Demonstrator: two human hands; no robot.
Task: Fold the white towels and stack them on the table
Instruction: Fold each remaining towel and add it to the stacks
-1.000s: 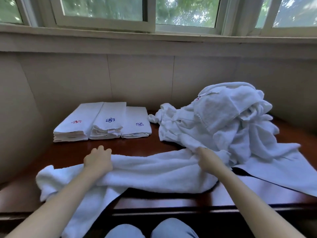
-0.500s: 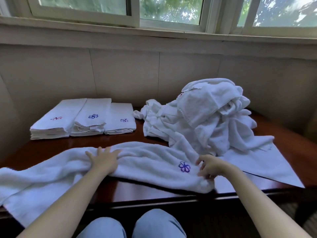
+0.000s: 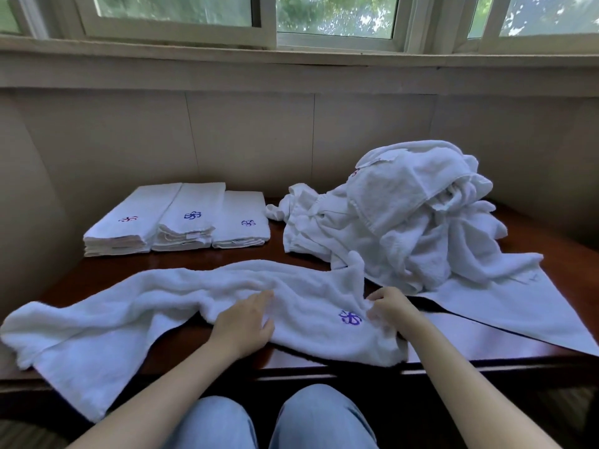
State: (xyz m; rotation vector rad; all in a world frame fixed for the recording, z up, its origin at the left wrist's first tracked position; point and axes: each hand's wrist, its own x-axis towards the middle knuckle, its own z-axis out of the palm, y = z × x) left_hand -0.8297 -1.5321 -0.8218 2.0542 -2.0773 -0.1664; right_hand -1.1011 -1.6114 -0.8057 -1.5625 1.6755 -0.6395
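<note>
While both forearms reach forward, left hand (image 3: 244, 322) flat, fingers straight, on the white towel (image 3: 146, 303), right hand (image 3: 390, 307) pinching its bunched end by a purple flower mark (image 3: 350, 318), towel stretched along the near edge of the table (image 3: 194, 264), left end drooping off.

The dark wooden table (image 3: 97, 273) carries six items. At 10 o'clock three stacks of folded white towels stand side by side, edges touching: the left stack (image 3: 129, 218) (red emblem on top), the middle stack (image 3: 191, 218) and the right stack (image 3: 241, 222), both with blue emblems. At 2 o'clock sits a heap (image 3: 405, 228) of unfolded towels. At 4 o'clock a flat towel (image 3: 505, 306) lies spread, apparently partly under the heap. At 6 o'clock a long towel (image 3: 162, 306) with a purple emblem runs along the near edge; its 8 o'clock end hangs over that edge.
</note>
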